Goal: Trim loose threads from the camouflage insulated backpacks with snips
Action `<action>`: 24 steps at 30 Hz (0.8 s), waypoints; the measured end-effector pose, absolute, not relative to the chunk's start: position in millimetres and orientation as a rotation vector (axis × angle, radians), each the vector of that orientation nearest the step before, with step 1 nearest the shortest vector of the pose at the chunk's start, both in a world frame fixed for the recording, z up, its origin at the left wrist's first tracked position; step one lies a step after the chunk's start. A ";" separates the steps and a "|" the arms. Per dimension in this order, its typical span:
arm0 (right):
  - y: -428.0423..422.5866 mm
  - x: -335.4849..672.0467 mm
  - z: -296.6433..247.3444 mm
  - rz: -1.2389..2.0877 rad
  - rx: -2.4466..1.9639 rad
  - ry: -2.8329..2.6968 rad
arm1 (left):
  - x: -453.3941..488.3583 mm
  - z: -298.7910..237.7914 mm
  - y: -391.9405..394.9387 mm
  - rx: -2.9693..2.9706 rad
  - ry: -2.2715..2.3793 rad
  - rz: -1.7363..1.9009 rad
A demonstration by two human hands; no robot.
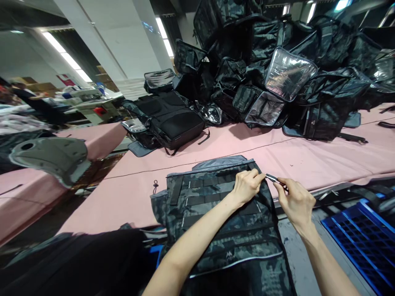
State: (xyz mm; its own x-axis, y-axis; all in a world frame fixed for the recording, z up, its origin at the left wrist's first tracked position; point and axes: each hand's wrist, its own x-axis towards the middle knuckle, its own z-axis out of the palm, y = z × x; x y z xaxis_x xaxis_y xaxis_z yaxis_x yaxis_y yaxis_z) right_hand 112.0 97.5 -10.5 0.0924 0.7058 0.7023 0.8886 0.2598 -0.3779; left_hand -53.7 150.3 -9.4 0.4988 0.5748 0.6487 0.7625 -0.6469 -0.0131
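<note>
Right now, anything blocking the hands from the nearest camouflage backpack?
Nothing visible. The left hand is closed at the upper right edge of the backpack; the right hand, just off that edge, holds a small tool, tip beside the left hand.

Bag pile (257, 70) is blocking the far side of the pink table (138, 193). Bare strip is running between pile and near backpack (240, 230), leaving a hand room to pass sideways. Left forearm (197, 240) is crossing over the backpack's front, barring a straight run across it. Blue crate (367, 242) is flanking the right forearm (324, 250) on its outer side.
</note>
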 end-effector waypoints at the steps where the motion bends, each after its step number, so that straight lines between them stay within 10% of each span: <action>1: 99.8 113.3 -12.1 -0.116 -1.511 -1.613 | -54.0 -9.5 150.1 -2.430 -1.118 -0.906; 12: 113.5 118.6 -17.9 1.668 -0.854 -0.727 | -48.0 -4.1 151.0 -2.329 -0.904 -1.034; 17: 97.3 165.7 2.5 1.313 -0.673 -0.618 | -65.5 -18.1 151.6 -2.311 -0.919 -1.026; 24: 86.5 141.4 -26.2 0.289 -1.513 -1.227 | -52.3 -7.2 155.7 -2.240 -0.820 -1.193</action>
